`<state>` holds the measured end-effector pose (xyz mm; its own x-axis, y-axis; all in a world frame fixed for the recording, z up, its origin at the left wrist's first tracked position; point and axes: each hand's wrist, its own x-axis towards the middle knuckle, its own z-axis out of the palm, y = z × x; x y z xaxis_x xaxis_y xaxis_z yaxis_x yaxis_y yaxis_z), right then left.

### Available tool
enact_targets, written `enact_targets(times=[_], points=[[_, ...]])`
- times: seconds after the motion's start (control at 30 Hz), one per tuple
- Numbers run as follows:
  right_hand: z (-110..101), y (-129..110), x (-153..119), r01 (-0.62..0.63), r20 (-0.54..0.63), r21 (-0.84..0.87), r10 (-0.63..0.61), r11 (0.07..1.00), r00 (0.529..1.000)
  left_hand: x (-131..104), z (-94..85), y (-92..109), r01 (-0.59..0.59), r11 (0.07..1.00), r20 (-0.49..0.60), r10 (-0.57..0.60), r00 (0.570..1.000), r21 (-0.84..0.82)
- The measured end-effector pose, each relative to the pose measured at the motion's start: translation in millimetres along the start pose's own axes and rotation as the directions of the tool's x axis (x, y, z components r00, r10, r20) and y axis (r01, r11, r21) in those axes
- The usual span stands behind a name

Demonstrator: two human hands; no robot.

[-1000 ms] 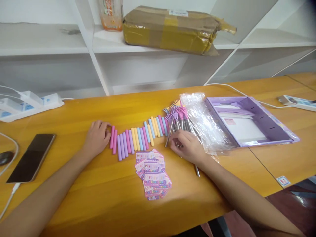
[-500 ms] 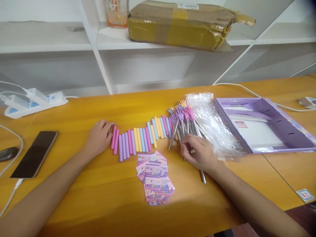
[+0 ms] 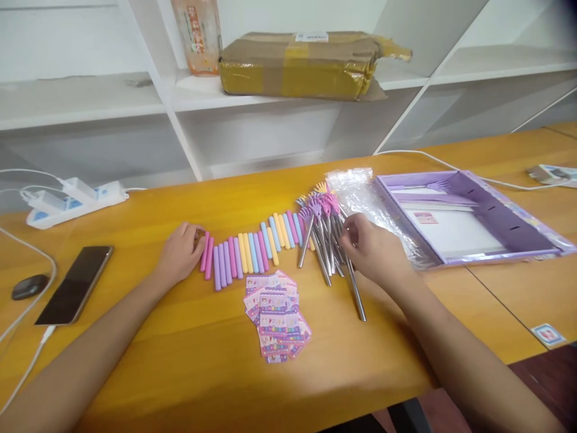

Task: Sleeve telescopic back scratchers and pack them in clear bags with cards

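Several pastel sticks [image 3: 243, 252] lie side by side in a wavy row on the wooden table [image 3: 180, 355]. At the row's left end rests my left hand [image 3: 181, 249], fingers curled beside the pink sticks; whether it grips anything is hidden. Metal rods with small coloured hand-shaped heads [image 3: 325, 240] are heaped at the row's right end. My right hand [image 3: 372, 243] is at the right side of this heap, its fingers curled by the rods; what they hold, if anything, is unclear. Overlapping pink and purple cards [image 3: 278, 319] lie below the sticks.
Clear plastic wrapping [image 3: 383, 216] lies beside an open purple box [image 3: 500, 222]. On the left are a phone [image 3: 76, 284], a mouse [image 3: 29, 287] and a power strip [image 3: 76, 204] with cables. A taped parcel [image 3: 297, 66] and a bottle [image 3: 198, 39] stand on the shelf.
The camera view has shifted. My right hand has moved from over the rods up to their right side, uncovering more of the metal shafts. My left hand stays beside the pink sticks.
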<state>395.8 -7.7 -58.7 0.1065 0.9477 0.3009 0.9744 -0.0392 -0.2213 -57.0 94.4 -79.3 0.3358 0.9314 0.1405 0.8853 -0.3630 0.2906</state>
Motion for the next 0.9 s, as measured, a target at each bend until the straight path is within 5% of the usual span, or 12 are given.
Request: enact_targets(times=[0.2, 0.6, 0.9], points=[[4.9, 4.6, 6.9, -0.124, 0.120, -0.215, 0.152, 0.969, 0.981, -0.5, -0.7, 5.8, 0.053, 0.993, -0.023, -0.051, 0.998, 0.105], [-7.7, -11.2, 16.6, -0.155, 0.201, -0.241, 0.205, 0.958, 0.958, -0.6, -2.7, 1.9, 0.109, 0.993, -0.027, -0.108, 0.994, 0.036], [2.1, 6.9, 20.4, -0.147, 0.093, -0.141, 0.161, 0.979, 0.983, 1.2, -7.7, -0.9, 0.174, 0.985, 0.036, -0.174, 0.984, -0.001]])
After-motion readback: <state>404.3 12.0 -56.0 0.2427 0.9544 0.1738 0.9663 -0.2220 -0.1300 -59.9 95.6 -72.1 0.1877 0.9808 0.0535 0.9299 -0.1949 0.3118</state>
